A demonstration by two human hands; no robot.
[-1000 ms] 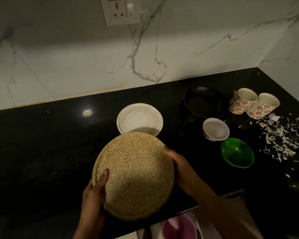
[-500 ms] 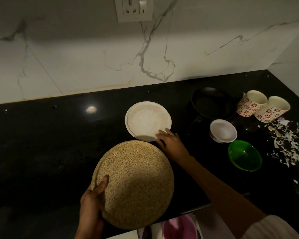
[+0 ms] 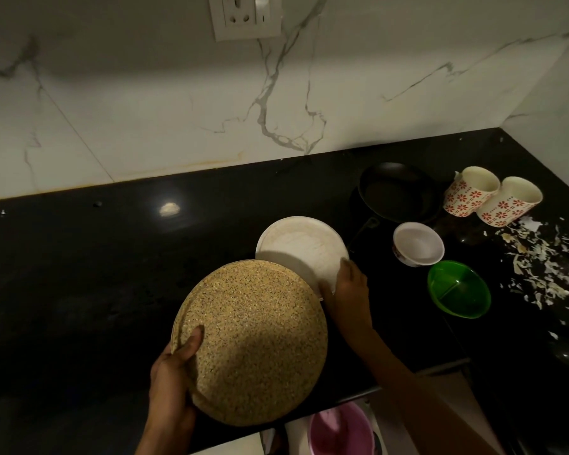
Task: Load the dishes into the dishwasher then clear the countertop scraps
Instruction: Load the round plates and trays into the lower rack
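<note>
A white marble wall [image 3: 145, 110] with gray lines fills the top of the picture, and a wall socket [image 3: 245, 15] sits at the top middle. Below it is a shiny black countertop [image 3: 79, 274] that goes all the way across.

My left hand [image 3: 171, 379] is at the bottom, a bit left of the middle. It holds a big round speckled plate [image 3: 253, 343], tan with tiny dark dots. My thumb lies on the top face near the left rim, and my other fingers are curled under it. The plate is tilted and hangs over the front edge of the counter.

My right hand [image 3: 347, 290] is in the middle of the picture. It grips the lower right rim of a white plate [image 3: 299, 247]. The fingers are bent around the rim. The white plate sits just behind the speckled plate, and the speckled plate hides a bit of it.

To the right of the white plate is a black pan [image 3: 398, 192], with its handle pointing toward the white plate. Near it sits a small white bowl [image 3: 418, 244]. Below that bowl is a green bowl [image 3: 459, 289]. Two mugs with red flowers [image 3: 493, 198] lie on their sides, touching each other, at the right. White scraps [image 3: 539, 267] are spread over the counter at the far right edge.

At the bottom, below the counter edge, I see something pink and round [image 3: 340, 431].
</note>
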